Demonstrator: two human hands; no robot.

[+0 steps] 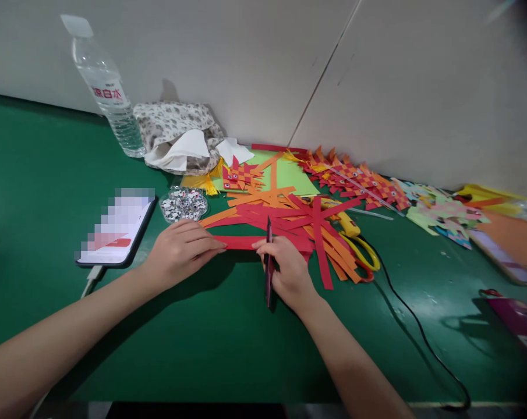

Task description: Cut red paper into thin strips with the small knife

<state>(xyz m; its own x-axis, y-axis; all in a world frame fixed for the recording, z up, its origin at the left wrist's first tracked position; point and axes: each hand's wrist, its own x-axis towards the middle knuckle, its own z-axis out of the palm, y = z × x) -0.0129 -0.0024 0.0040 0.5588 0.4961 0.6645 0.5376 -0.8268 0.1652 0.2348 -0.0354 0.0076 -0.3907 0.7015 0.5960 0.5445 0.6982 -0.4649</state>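
Note:
My left hand (182,247) rests on the green table (49,192), its fingertips pressing down the left end of a red paper strip (241,242). My right hand (289,270) is closed round a dark pen (268,273), held upright with its tip on the same red strip. Just beyond the strip lies a heap of loose red and orange paper strips (298,218).
A phone (115,230) on a cable lies left of my hands, beside a small dish of googly eyes (183,203). A water bottle (108,93) and patterned pouch (176,131) stand by the wall. Woven paper fish (354,177), yellow scissors (361,247), a glue gun and a black cord (420,337) lie right.

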